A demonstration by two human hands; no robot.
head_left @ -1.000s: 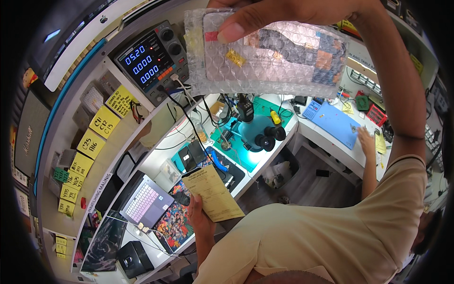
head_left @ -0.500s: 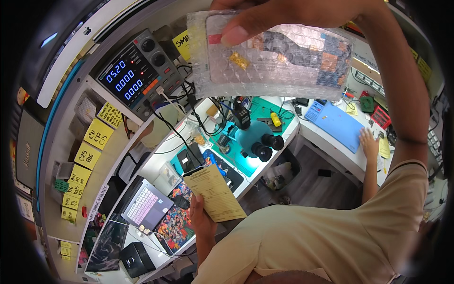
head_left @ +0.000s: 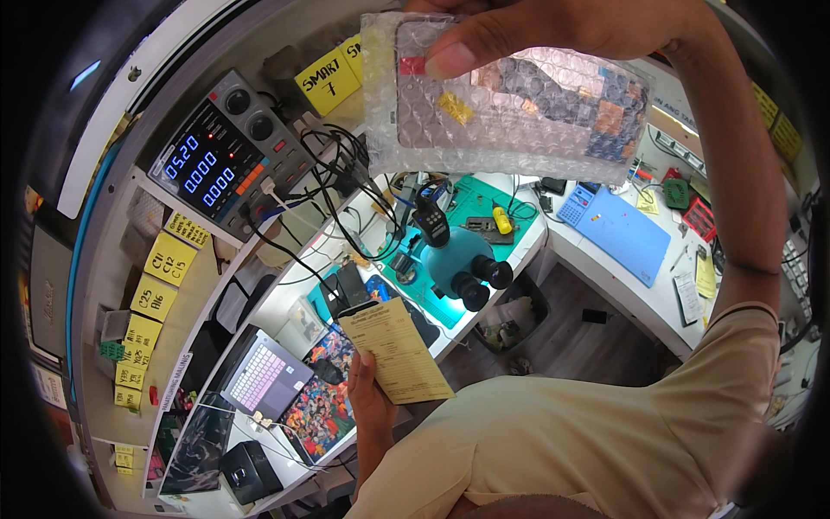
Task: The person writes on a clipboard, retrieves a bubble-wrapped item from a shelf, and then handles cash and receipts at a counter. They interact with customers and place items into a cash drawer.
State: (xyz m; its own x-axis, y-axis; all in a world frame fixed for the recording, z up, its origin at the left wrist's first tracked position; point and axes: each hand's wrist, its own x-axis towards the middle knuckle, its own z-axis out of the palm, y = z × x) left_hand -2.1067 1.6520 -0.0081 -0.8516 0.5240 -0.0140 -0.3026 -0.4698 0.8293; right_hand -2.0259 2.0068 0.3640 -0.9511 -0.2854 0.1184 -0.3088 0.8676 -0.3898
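Note:
My right hand (head_left: 553, 35) is raised at the top of the view. Its thumb presses on a clear bubble-wrap pouch (head_left: 519, 143), and its other fingers are mostly hidden behind it. A flat, round-cornered piece with a gold patch shows through the wrap; I cannot make out exactly what it is. Lower down, my left hand (head_left: 370, 394) grips a yellow printed form (head_left: 402, 359) by its left edge. A dark strip runs along the form's top edge.
A blue microscope (head_left: 454, 264) stands over a green mat (head_left: 493, 195). A power supply (head_left: 220, 156) with tangled cables sits on the shelf at left, beside yellow labels (head_left: 156, 294). An open laptop (head_left: 266, 374) is below. On the right bench lies a blue mat (head_left: 618, 233).
The pouch has shifted slightly right in view with my right hand. Another person's hand, earlier over the right bench beside the blue mat, is gone. My left hand keeps the form.

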